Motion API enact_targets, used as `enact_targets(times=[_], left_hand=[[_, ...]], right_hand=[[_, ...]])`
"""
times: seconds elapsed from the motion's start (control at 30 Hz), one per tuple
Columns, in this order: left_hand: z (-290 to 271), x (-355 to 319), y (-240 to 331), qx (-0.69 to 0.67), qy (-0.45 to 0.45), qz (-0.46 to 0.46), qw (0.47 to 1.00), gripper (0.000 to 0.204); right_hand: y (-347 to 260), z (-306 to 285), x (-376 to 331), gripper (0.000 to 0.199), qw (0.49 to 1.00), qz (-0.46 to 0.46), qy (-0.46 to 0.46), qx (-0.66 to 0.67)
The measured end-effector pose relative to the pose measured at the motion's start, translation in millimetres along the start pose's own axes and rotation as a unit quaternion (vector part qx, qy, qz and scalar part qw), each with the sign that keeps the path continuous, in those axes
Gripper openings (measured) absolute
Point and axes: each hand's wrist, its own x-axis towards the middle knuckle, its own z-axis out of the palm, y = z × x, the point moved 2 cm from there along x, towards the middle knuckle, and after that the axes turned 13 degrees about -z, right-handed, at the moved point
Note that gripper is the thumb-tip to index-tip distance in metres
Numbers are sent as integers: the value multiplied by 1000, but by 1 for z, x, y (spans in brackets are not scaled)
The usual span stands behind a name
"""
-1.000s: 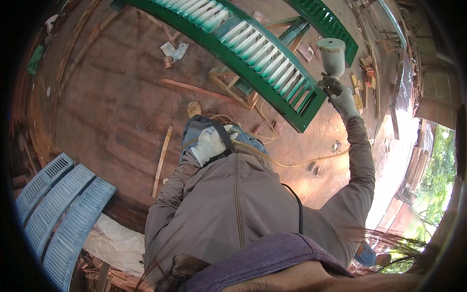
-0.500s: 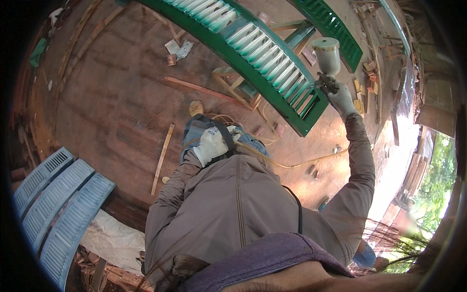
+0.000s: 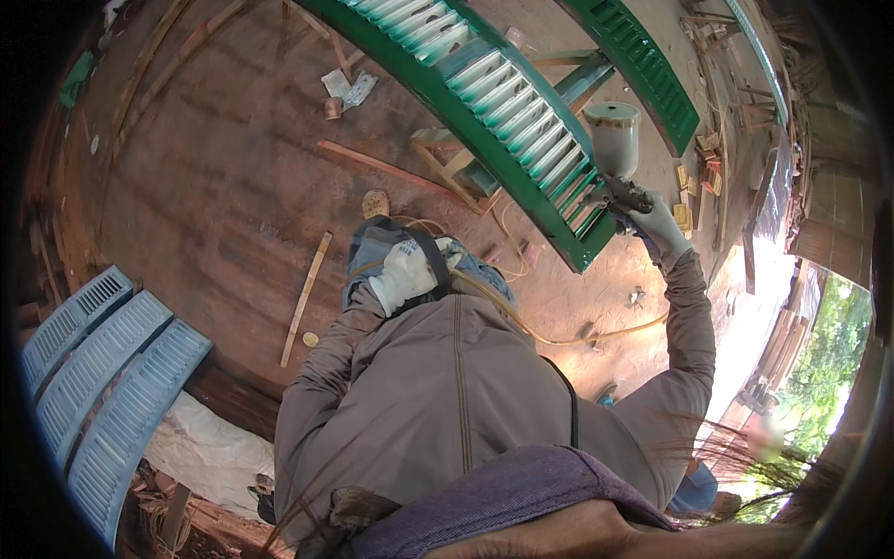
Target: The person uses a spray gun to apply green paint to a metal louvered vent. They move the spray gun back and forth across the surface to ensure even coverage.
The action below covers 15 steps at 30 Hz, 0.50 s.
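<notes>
In a pale glove, my right hand (image 3: 663,228) is closed round the grip of a spray gun (image 3: 622,194) with a grey cup (image 3: 615,140) on top. The gun's nozzle end is close to the near right end of a curved louvred panel (image 3: 466,112). This panel has a green frame, and its slats are partly green, partly whitish. At my waist, my left hand (image 3: 407,275), in a white glove, is closed round a yellow hose (image 3: 507,303), which shows on both sides of it. A black strap (image 3: 431,261) lies against that hand; its fingertips are partly hidden.
Another green louvred panel (image 3: 638,70) lies beyond, at the far right. Wooden trestles (image 3: 456,163) stand below the panels. Several blue-grey louvred panels (image 3: 140,401) rest at the lower left. Wood strips (image 3: 307,298) and a small tin (image 3: 332,108) are on the ground.
My right hand and the spray gun have moved nearer to me and slightly left, along the end of the green panel. The left hand stays at the waist.
</notes>
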Motion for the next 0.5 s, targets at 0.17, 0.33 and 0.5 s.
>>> enact_targets(times=[0.17, 0.33, 0.5], left_hand=[[-4, 0, 0, 2, 31, 33, 999, 20], [-8, 2, -7, 1, 21, 27, 999, 21], [-16, 3, -2, 14, 22, 17, 1000, 18]], right_hand=[[9, -5, 27, 34, 977, -58, 96, -180], [37, -42, 56, 32, 859, -151, 184, -454], [28, -39, 52, 31, 864, -133, 171, -455]])
